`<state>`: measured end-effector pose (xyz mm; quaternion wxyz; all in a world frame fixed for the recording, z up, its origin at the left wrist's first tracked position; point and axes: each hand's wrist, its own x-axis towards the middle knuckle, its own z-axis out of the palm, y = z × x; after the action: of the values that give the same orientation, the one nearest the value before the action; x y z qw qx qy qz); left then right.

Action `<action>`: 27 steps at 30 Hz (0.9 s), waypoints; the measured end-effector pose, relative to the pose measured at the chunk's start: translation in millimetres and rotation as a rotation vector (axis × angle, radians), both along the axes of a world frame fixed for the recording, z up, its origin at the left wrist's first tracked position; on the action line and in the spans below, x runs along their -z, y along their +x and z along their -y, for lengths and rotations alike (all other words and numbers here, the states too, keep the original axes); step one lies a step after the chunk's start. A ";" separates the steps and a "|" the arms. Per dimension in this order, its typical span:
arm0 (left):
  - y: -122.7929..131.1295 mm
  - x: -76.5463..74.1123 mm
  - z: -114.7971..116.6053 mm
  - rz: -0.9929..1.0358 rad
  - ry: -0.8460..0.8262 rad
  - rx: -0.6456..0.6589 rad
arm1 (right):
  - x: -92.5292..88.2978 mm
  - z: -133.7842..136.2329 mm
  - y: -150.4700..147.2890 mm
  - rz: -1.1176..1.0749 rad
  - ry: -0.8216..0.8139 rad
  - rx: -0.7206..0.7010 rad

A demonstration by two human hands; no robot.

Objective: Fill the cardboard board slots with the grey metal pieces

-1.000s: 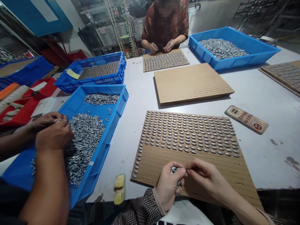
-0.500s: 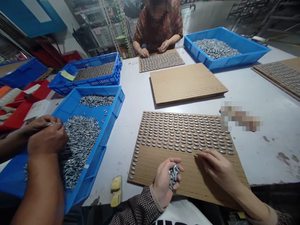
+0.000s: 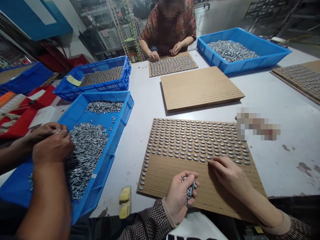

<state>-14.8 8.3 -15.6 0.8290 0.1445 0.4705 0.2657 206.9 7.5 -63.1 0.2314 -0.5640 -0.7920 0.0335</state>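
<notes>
Left hand (image 3: 177, 200) clenched around grey oval pieces (image 3: 190, 191); right hand (image 3: 231, 176) released, fingertips on grooved cardboard board (image 3: 160, 173), just below laid rows (image 3: 197, 143).

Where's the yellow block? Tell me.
In the head view, the yellow block lies on the table between the blue tray and the cardboard board, near the left hand.

Soft, even indoor light, faint shadows by the cardboard board (image 3: 202, 87), wide-angle bending at the edges, one pixelated patch (image 3: 258, 124).
</notes>
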 end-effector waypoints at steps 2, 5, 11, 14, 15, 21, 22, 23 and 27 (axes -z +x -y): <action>-0.1 0.2 0.5 0.011 -0.002 -0.013 | -3.6 2.5 -3.3 -0.045 -0.017 0.034; -0.3 -0.7 1.1 0.032 0.006 -0.028 | -18.8 8.2 -16.8 -0.279 -0.157 0.041; -0.5 -3.9 1.9 0.085 0.010 -0.002 | -51.1 5.9 -53.5 -0.833 -0.713 -0.131; -0.6 -4.5 2.6 0.093 -0.005 0.000 | -50.9 -0.1 -59.2 -0.939 -0.848 -0.168; -0.5 -4.6 2.7 0.098 -0.009 0.006 | -49.5 -1.2 -59.3 -0.962 -0.879 -0.164; -0.3 -5.7 0.9 0.038 -0.005 -0.022 | -43.9 5.3 -54.5 -1.106 -0.853 0.006; -0.5 -5.7 0.5 0.020 0.006 -0.022 | -43.7 7.2 -53.8 -1.124 -0.851 0.031; -0.6 -5.8 0.2 0.003 0.018 -0.016 | -43.7 8.9 -53.4 -1.131 -0.853 0.044; 0.9 -5.8 1.0 -0.026 0.044 0.034 | -45.3 14.3 -53.6 -1.060 -0.777 0.022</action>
<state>-13.9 7.3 -9.8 0.8238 0.1742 0.4727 0.2600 153.3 -6.8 -17.8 0.3699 -0.5217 -0.4952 0.5880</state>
